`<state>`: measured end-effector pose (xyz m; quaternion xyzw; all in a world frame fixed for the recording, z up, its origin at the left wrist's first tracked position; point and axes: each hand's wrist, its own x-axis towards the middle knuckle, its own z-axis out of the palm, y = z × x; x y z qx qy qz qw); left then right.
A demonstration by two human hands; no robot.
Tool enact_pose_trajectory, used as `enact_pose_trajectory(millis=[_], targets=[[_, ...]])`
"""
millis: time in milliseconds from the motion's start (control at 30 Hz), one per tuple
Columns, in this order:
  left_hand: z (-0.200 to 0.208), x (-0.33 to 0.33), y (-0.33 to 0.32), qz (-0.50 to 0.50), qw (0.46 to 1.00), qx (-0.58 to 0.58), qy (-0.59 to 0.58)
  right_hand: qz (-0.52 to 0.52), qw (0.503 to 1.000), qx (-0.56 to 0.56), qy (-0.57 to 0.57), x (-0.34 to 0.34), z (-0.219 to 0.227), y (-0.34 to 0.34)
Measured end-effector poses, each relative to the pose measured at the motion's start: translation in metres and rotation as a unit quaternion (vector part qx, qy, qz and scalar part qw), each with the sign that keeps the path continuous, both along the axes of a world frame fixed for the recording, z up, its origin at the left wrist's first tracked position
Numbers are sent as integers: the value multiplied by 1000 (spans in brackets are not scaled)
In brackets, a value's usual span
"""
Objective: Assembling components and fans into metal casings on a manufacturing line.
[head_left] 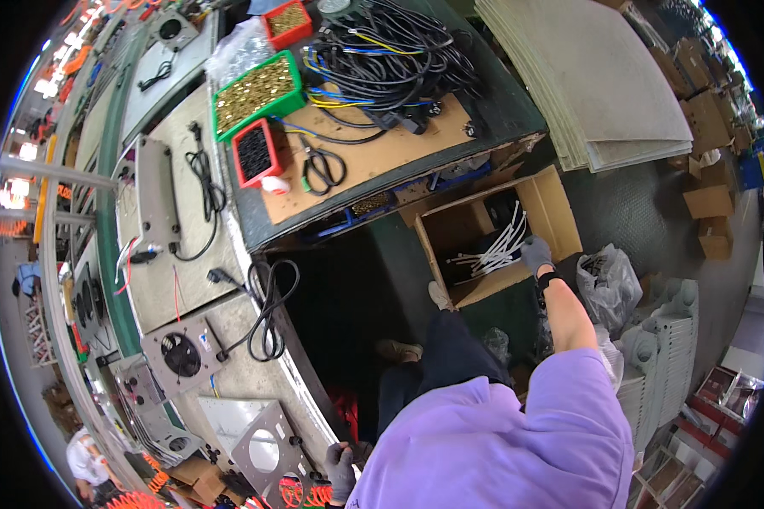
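My right hand (536,254), in a grey glove, reaches down to the right side of an open cardboard box (560,208). Its fingers are closed at the ends of a loose bunch of thin white strips that look like cable ties (497,253). Dark things lie deeper in the box, too shaded to make out. At the bench edge in the lower left, my left hand (341,473), also gloved, has curled fingers; what is in them is hidden. Beside it are a grey metal panel with a round hole (266,450) and orange coiled hoses (297,492).
On the dark bench (518,119) lie black power cables (390,51), scissors (323,170), a green bin of brass parts (255,95) and a red bin of black screws (253,153). Panels with fans (181,354) line the left bench. Stacked boards (594,85) and a plastic bag (609,284) are rightward.
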<state>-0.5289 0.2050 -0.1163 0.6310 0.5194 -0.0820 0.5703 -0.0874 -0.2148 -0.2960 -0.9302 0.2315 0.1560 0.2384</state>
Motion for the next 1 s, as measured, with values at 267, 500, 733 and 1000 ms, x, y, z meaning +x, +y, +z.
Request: enact_pose_trajectory(millis=[267,500,733,1000], targets=[[-25,115,-46,-121,990,-18,71,-86,987,1,135,26,-185,-61],[-31,137,-80,-70,979,-117,149,-65,985,-105,122,63,-177,-17],[-38,165,-78,-36,977,-136,160,-160,963,206,-69,45,-216,-55],[-34,190,-65,-46,977,-131,162,-308,857,406,73,46,-165,-44]])
